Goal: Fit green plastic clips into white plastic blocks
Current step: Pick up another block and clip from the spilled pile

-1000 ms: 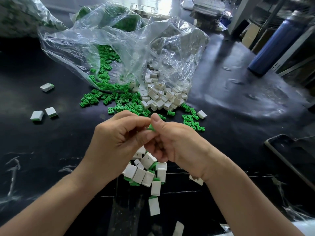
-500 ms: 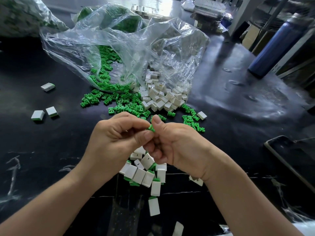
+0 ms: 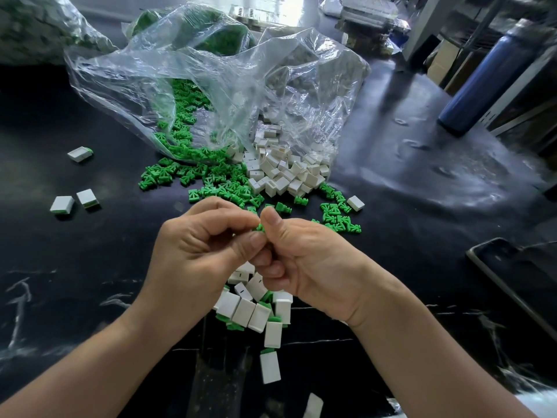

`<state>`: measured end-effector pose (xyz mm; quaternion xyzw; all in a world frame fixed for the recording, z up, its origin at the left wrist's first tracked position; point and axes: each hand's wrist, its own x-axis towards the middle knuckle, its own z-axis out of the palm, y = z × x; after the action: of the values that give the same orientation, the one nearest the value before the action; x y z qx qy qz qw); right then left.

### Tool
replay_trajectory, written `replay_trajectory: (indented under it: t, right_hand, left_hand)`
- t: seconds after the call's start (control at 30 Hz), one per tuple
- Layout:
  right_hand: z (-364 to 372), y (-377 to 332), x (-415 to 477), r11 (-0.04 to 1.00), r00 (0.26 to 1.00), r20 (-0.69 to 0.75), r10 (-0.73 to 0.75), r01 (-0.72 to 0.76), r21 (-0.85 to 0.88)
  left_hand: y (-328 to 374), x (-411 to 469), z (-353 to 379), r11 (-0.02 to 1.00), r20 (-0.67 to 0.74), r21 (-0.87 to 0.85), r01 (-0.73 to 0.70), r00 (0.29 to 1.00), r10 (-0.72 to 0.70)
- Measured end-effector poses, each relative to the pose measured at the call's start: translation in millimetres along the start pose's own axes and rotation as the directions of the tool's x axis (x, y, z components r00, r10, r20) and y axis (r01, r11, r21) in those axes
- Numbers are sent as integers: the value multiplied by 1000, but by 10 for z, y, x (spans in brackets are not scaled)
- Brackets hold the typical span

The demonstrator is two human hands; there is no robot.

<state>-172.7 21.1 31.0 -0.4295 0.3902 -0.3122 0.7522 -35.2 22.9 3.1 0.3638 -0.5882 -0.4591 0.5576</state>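
- My two hands meet above the black tabletop [image 3: 407, 188]. My left hand [image 3: 193, 254] and my right hand [image 3: 304, 260] both have their fingers curled, and together they pinch one green clip [image 3: 259, 227]. Only a sliver of it shows between my thumbs.
- I cannot tell whether a white block sits under that clip, because my fingers cover the spot.
- Three fitted blocks lie well off to my left: a lone fitted block [image 3: 80, 153] farther back, and a pair of fitted blocks [image 3: 62, 204] just beside each other.
- One single white block [image 3: 355, 203] lies at the edge of the right-hand scatter of clips.
- Under my hands is a pile of fitted blocks [image 3: 250, 312]. About a dozen show and more are hidden behind my fingers.
- A cut-off block [image 3: 313, 405] runs out of the bottom edge.
- Loose green clips [image 3: 196, 176] and loose white blocks [image 3: 283, 176] spill from a clear plastic bag [image 3: 211, 70], too many to count.
- One blue bottle [image 3: 482, 82] stands at the far right.
- A dark flat device [image 3: 512, 276] is cut off at the right edge.
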Motion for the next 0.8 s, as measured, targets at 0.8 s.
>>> replay_trajectory:
  t: [0.8]
  right_hand:
    - [-87, -1, 25, 657, 957, -203, -206, -19, -754]
  left_hand:
    - [10, 23, -53, 978, 108, 148, 146, 981, -163]
